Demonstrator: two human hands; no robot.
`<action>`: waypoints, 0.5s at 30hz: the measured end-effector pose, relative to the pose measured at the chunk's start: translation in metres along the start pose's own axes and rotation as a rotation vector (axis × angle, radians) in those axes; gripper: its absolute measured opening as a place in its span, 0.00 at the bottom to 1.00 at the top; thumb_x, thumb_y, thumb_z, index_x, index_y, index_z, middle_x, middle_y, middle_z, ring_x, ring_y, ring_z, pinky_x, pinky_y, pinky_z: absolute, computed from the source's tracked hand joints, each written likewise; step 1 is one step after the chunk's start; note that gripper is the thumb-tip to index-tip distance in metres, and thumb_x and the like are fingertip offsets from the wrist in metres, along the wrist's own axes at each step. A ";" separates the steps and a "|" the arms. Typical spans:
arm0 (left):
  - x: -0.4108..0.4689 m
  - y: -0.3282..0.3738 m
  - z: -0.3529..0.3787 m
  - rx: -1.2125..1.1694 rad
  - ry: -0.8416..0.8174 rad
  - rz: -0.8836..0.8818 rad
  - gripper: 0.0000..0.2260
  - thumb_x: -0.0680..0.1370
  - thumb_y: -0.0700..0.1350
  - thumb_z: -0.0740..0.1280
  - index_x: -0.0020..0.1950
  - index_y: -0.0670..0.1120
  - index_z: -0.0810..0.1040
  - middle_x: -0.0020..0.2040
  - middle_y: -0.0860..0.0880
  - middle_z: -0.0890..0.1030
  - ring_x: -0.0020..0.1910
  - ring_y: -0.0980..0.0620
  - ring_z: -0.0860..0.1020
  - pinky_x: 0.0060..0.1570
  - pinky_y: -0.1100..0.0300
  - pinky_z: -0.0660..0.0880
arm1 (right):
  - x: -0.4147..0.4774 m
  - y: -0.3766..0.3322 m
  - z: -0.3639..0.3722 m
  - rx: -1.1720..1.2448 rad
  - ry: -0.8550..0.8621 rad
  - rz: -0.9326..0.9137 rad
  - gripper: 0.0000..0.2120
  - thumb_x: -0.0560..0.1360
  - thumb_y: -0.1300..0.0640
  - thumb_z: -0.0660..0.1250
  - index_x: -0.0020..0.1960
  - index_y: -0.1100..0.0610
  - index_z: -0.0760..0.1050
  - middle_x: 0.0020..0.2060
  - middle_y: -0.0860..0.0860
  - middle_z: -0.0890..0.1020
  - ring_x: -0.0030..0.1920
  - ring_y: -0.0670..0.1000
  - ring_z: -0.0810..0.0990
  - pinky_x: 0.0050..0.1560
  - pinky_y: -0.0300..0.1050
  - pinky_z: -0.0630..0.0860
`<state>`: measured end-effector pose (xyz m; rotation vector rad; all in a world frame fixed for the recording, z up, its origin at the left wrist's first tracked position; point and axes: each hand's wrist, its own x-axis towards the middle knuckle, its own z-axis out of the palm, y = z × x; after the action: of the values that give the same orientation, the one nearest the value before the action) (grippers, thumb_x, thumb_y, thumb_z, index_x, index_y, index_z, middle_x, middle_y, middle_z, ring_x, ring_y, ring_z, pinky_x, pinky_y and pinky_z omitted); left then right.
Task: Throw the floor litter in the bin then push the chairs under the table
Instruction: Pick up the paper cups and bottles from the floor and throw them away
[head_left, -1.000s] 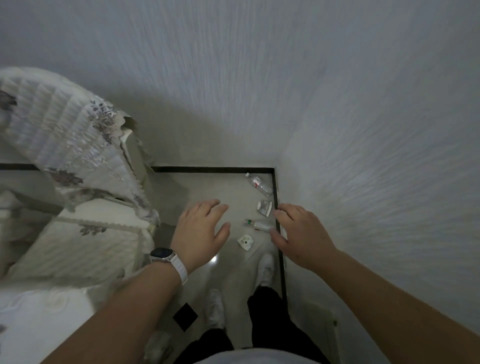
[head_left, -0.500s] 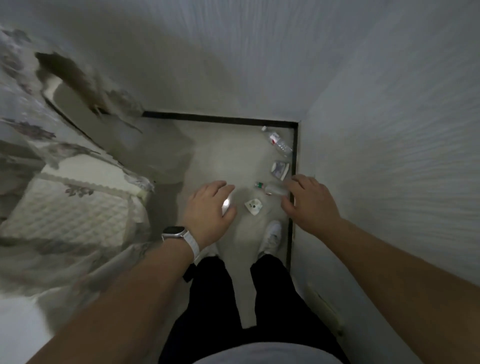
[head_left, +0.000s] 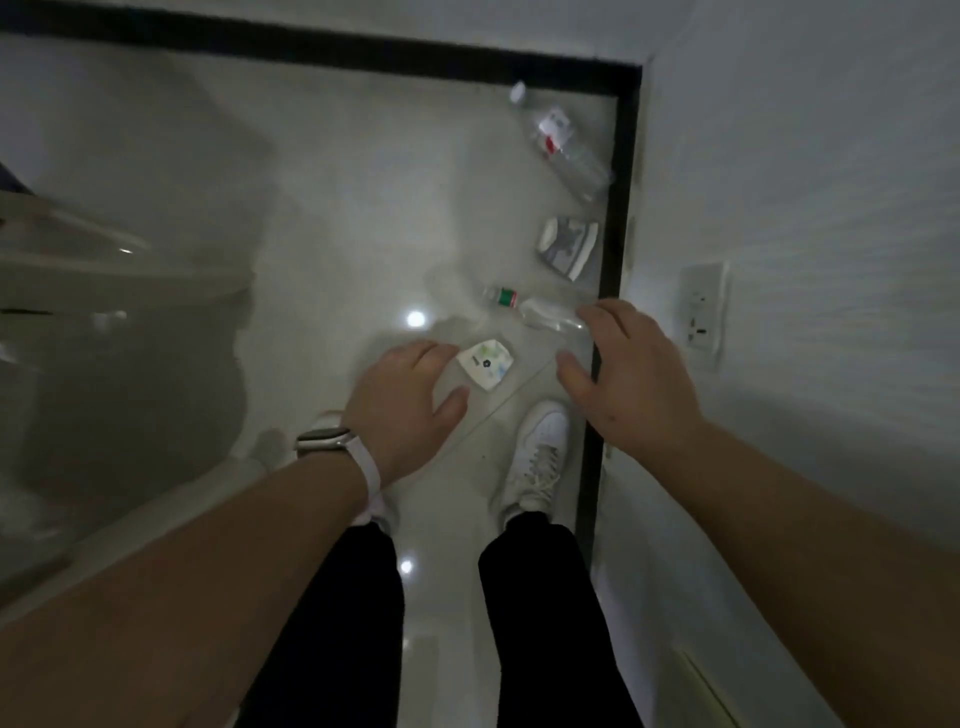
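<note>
Litter lies on the pale floor along the right wall. A clear bottle with a red-and-white label (head_left: 563, 145) is farthest, near the corner. A flattened grey-and-white packet (head_left: 568, 246) comes after it, then a small clear bottle with a red-green neck band (head_left: 530, 307), then a crumpled white wrapper (head_left: 485, 364). My left hand (head_left: 410, 402), with a watch on the wrist, hovers open just left of the wrapper. My right hand (head_left: 626, 374) hovers open over the small bottle's base end. Both hands hold nothing.
A black skirting strip (head_left: 613, 291) edges the floor at the right wall and the far wall. A white wall socket (head_left: 704, 306) sits low on the right wall. A blurred pale piece of furniture (head_left: 114, 291) fills the left. My white shoe (head_left: 537, 452) stands below the litter.
The view has tilted down and drawn closer to the floor. Both hands have come lower toward the wrapper and the small bottle. The quilted chair cover has left the view.
</note>
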<state>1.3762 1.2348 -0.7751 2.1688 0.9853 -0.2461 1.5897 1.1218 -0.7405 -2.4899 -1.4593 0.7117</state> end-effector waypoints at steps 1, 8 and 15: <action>0.010 -0.009 0.019 -0.019 -0.013 -0.027 0.27 0.74 0.59 0.58 0.64 0.43 0.78 0.60 0.43 0.80 0.57 0.40 0.77 0.57 0.50 0.74 | 0.008 0.010 0.019 0.015 0.002 0.005 0.25 0.76 0.45 0.61 0.65 0.62 0.74 0.59 0.59 0.77 0.55 0.61 0.76 0.54 0.53 0.74; 0.070 -0.062 0.133 -0.134 -0.052 -0.155 0.27 0.74 0.59 0.60 0.66 0.45 0.76 0.62 0.45 0.78 0.60 0.42 0.75 0.59 0.53 0.70 | 0.056 0.079 0.138 0.016 -0.069 0.080 0.29 0.75 0.43 0.61 0.68 0.61 0.71 0.63 0.59 0.74 0.61 0.61 0.73 0.61 0.58 0.72; 0.121 -0.103 0.210 -0.010 -0.054 -0.059 0.31 0.72 0.61 0.58 0.67 0.42 0.74 0.63 0.40 0.76 0.59 0.37 0.75 0.57 0.46 0.73 | 0.100 0.123 0.217 -0.041 -0.078 0.074 0.28 0.75 0.44 0.65 0.68 0.59 0.70 0.62 0.58 0.75 0.60 0.60 0.73 0.58 0.55 0.72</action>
<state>1.4106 1.2060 -1.0344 2.1153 1.0184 -0.3258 1.6216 1.1252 -1.0077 -2.5858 -1.4275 0.8090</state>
